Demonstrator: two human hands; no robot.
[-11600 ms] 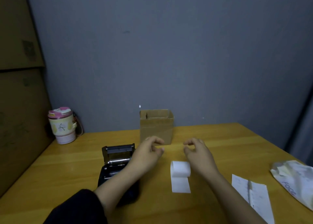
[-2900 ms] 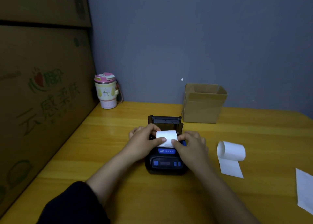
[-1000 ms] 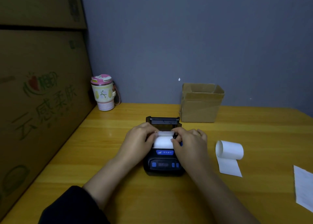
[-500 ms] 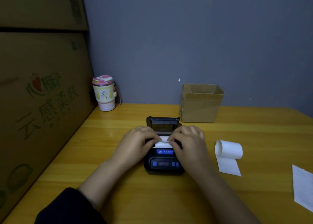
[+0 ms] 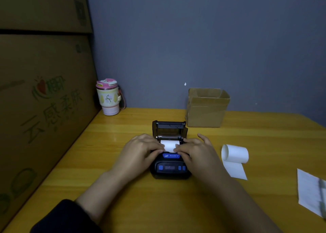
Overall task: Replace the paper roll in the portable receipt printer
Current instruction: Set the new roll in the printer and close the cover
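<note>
A black portable receipt printer [image 5: 169, 168] with blue buttons lies in the middle of the wooden table, its lid [image 5: 169, 128] standing open at the back. A white paper roll [image 5: 169, 145] sits in the open compartment. My left hand [image 5: 141, 149] and my right hand [image 5: 195, 150] rest on either side of the printer, fingertips pinching the roll's front edge from both sides. A second white paper roll [image 5: 235, 153], partly unrolled, lies on the table to the right of my right hand.
A small open cardboard box [image 5: 206, 107] stands behind the printer by the wall. A pink-lidded tumbler [image 5: 108, 97] stands at the back left. Large cartons [image 5: 40, 91] wall off the left side. A printed slip [image 5: 310, 192] lies at the right edge.
Over the last second the roll has sunk lower into the compartment. My fingertips have shifted forward to the roll's front edge, and my right fingers have spread.
</note>
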